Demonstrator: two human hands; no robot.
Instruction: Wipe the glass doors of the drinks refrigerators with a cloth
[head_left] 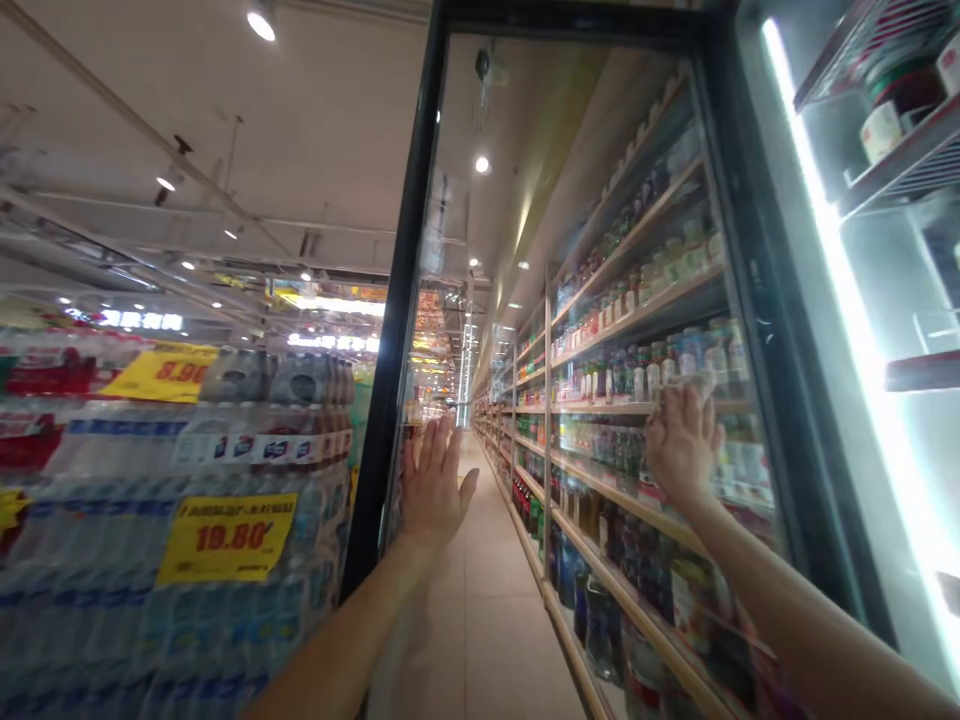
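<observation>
A glass cooler door [570, 150] with a dark frame stands swung open in front of me. My left hand [435, 480] lies flat against the glass near the door's left edge, fingers stretched out and holding nothing. Farther right and a little higher, my right hand [682, 445] is pressed to the same pane. Its fingers are over a crumpled pale cloth [699, 383], which shows only in part above the fingertips and is slightly blurred.
Stacked packs of bottled water [247, 430] with yellow price signs [227, 538] stand at left. Lit cooler shelves [911, 150] are at right. Long shelves of drinks [622, 350] appear in the glass beside a tiled aisle floor [487, 620].
</observation>
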